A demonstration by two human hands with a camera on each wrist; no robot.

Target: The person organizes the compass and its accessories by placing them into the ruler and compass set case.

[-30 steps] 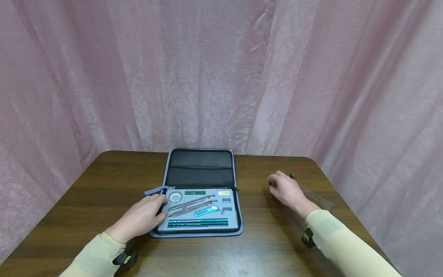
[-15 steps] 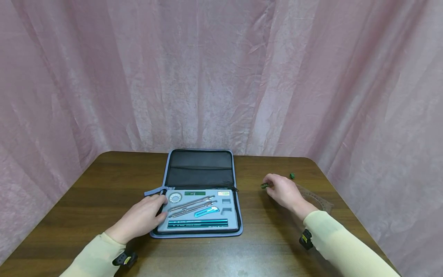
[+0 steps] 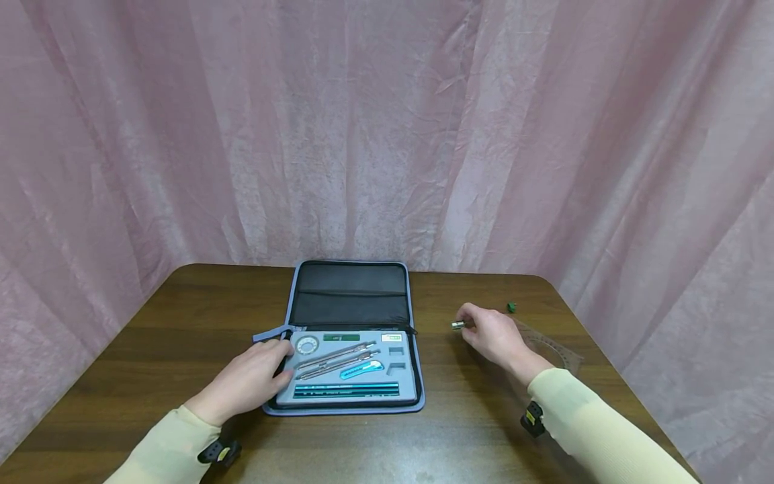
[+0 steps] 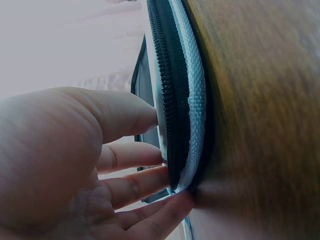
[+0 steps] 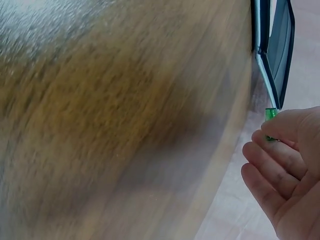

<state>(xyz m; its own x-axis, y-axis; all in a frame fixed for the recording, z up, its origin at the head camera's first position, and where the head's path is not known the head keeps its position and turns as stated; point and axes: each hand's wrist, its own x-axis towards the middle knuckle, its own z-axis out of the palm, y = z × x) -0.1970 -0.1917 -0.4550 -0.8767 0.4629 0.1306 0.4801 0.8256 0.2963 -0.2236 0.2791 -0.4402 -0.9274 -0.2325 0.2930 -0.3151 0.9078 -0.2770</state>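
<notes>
My left hand (image 3: 249, 378) rests along the left edge of an unzipped drawing-set case (image 3: 421, 405), its fingertips touching the zipper edge (image 4: 162, 75) and the grey tray (image 3: 357, 343). The tray holds a pair of silver compasses (image 3: 335, 359), a blue cutter knife (image 3: 361, 370), dark green pencils (image 3: 346, 389), a white eraser (image 3: 391, 337), a green lead case (image 3: 341, 337) and a round white disc (image 3: 307, 345). Right of the case, my right hand (image 3: 497, 337) pinches a small translucent green piece (image 5: 270, 114) between thumb and fingers, held above the table. Its exact kind is unclear.
Beneath the right forearm lies a clear protractor (image 3: 559, 349), partly hidden. Another small green piece (image 3: 511, 307) sits behind the right hand. Two recesses show at the tray's right side. A pink curtain (image 3: 387, 134) hangs behind the wooden table (image 3: 211, 296).
My right hand has moved slightly left with the small green piece, which has turned and now shows a shiny end. The left hand stays put on the case.
</notes>
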